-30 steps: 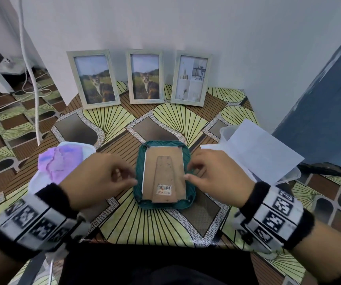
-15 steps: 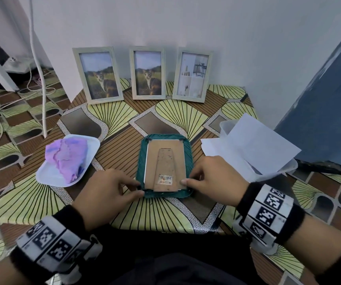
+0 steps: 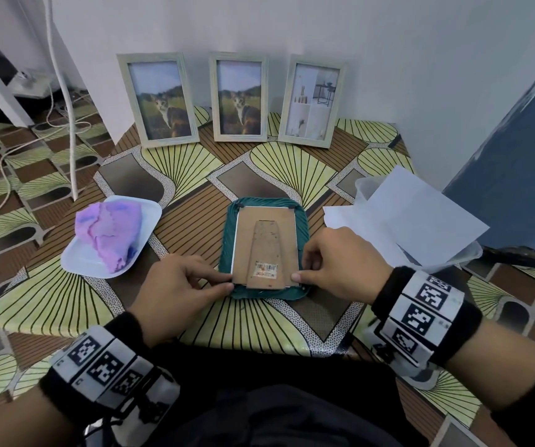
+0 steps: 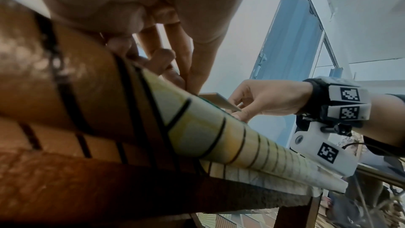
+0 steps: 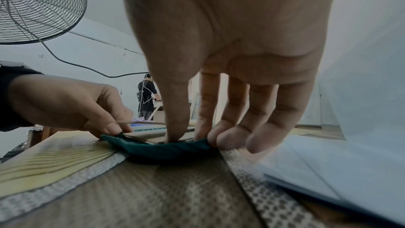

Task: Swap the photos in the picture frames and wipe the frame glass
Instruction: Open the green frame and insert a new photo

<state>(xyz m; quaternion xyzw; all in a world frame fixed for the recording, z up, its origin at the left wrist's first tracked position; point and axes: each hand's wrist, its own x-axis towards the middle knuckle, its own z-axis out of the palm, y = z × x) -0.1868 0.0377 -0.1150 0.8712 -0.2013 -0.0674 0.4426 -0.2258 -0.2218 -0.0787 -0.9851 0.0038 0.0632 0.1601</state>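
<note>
Left hand [image 3: 175, 288] pinches the backing board [image 3: 266, 250] at its near-left corner | right hand [image 3: 333, 262] pinches the near-right corner | green frame [image 3: 303, 227] face-down at table [image 3: 50, 301] centre | three frames [image 3: 239, 96] upright against the wall

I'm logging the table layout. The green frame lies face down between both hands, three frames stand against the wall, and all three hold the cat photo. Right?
Not quite. In the head view only two standing frames, the left frame and the middle frame, hold the cat photo; the right frame shows a pale interior picture. The green frame does lie face down between the left hand and the right hand.
</note>
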